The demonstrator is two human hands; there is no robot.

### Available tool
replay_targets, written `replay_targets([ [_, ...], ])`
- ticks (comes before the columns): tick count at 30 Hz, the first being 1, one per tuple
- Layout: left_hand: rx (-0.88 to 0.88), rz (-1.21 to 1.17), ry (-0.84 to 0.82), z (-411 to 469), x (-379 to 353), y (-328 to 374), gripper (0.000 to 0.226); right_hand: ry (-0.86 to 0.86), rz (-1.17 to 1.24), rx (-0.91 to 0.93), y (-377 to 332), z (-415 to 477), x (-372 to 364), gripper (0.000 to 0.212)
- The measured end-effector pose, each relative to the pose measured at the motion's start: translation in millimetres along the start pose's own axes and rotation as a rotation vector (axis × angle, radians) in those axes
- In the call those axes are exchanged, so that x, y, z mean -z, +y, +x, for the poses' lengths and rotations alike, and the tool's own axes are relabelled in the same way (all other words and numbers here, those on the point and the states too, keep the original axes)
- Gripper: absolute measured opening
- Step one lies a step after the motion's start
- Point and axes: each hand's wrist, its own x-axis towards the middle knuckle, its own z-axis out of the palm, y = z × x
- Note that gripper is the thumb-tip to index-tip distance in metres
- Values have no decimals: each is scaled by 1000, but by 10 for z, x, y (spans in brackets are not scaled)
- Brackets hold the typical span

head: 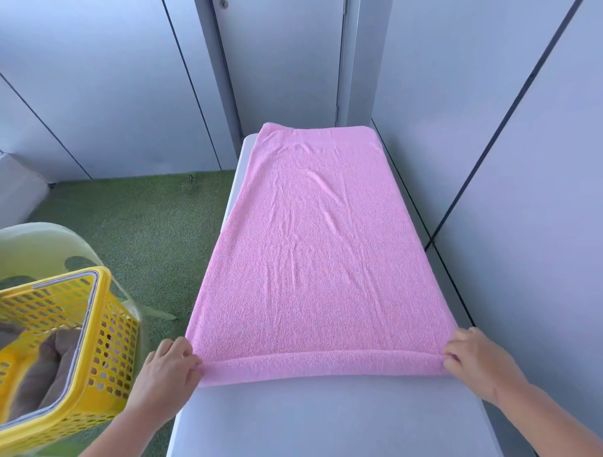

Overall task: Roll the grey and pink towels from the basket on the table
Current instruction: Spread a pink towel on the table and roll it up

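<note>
Grey wall panels frame a white table (pixel 326 417) where the pink towel (pixel 319 244) lies flat, left hand (pixel 166 372) and right hand (pixel 479 362) pinching its first near-edge turn; the grey towel (pixel 42 365) waits unrolled in the yellow basket (pixel 104 326).

Green artificial turf (pixel 140 228) covers the floor of a corner enclosed by pale grey wall panels (pixel 98 81), their joints marked by thin dark seams (pixel 192 88). A narrow door-like panel (pixel 280 58) stands at the back, with a small round fitting (pixel 223 4) near its upper left. A pale, rounded plastic piece (pixel 49 241) sits at lower left; a white object (pixel 16 189) is cut off by the left edge.
</note>
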Motion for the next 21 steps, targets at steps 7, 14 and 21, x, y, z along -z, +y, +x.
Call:
replay_targets([
  [7,188,-190,19,102,-70,17,17,144,165,-82,-39,52,-73,25],
  [14,86,-159,-95,-6,-74,-16,44,181,38,-17,148,46,-228,39],
  [21,33,-108,-23,36,-53,-43,22,81,-66,-24,168,51,-154,8],
])
